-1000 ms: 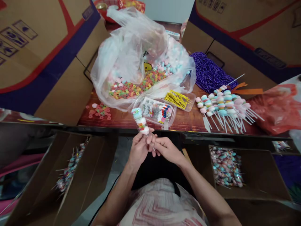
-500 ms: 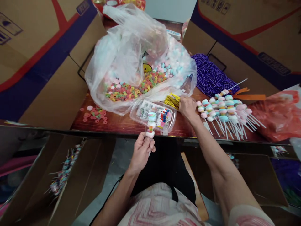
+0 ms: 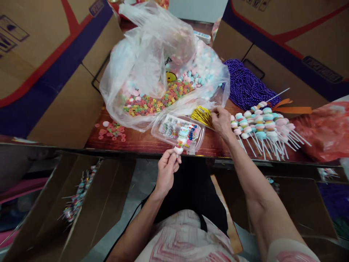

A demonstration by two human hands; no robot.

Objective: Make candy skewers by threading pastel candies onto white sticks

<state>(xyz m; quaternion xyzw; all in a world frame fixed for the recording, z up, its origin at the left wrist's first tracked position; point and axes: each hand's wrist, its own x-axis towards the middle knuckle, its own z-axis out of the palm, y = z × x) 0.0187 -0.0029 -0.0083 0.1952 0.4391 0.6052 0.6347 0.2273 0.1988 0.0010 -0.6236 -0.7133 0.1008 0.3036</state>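
My left hand [image 3: 167, 170], fingers pinched, holds the lower end of a marshmallow candy skewer [image 3: 181, 139] in a clear wrapper. The skewer tilts up over a clear plastic tray [image 3: 202, 139] with printed bags or labels [image 3: 170, 125] in it. At the right end of a bundle of gold twist ties [image 3: 201, 115], my right hand [image 3: 221, 121] has its fingertips closed on the ties. Just right of that hand lies a pile of candy skewers [image 3: 268, 123], their white sticks pointing toward me.
A large clear bag [image 3: 114, 105] of gummy rings and marshmallows fills the table's middle. Loose gummy rings [image 3: 113, 131] lie left. Purple cord [image 3: 245, 87] and a red plastic bag [image 3: 321, 134] are right. Tall cartons [image 3: 54, 72] flank the table; an open carton [image 3: 103, 196] below holds wrapped skewers.
My left hand has moved slightly up and right, tilting the skewer further over the tray. My right hand has shifted slightly right at the twist ties.
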